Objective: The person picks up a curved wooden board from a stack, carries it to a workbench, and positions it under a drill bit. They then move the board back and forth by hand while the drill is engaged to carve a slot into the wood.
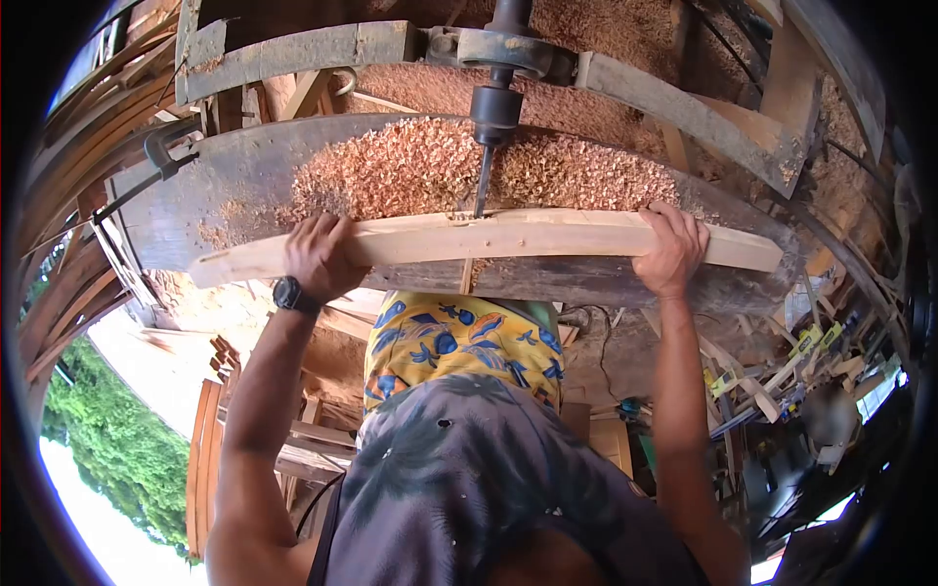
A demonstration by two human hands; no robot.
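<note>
A long pale wooden board (508,240) lies across the work table (391,132), close to its near edge. My left hand (320,256), with a watch on the wrist, is wrapped over the board left of its middle. Toward the other end, my right hand (672,244) grips it with fingers over the far edge. Between the hands, a drill bit (484,181) in a dark chuck (496,112) points down at the board's far edge, where small cut marks show. The bit's tip overlaps the wood there. Two small marks dot the board's near face.
Wood shavings (391,166) are heaped on the table behind the board. A clamp (156,161) grips the table's left end. Curved wooden beams (313,54) flank the drill's mount. Bars with yellow clamps (806,342) lie at the right, stacked wood strips (117,88) at the left.
</note>
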